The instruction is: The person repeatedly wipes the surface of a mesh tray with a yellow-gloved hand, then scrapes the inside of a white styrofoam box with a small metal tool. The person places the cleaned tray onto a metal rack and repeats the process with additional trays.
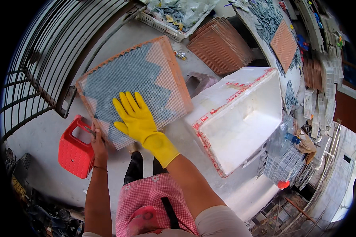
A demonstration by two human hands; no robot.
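An orange-brown ridged tray point(180, 85) is tilted in front of me, with small grey-blue pieces point(118, 75) packed on it in a zigzag-edged shape. White mesh point(154, 63) covers the pieces and hangs slightly past the near edge. My right hand point(136, 116), in a yellow rubber glove, lies flat on the mesh with its fingers spread. At the tray's near left corner my bare left hand point(100, 148) grips the edge; some of its fingers are hidden. A red plastic stool point(75, 156) lies beside the left hand.
To the right, a large white foam box point(233, 94) lies with its opening facing sideways. Stacked brown ridged trays point(217, 49) and a white crate point(162, 25) of grey pieces are at the back. A metal grille point(47, 51) borders the left.
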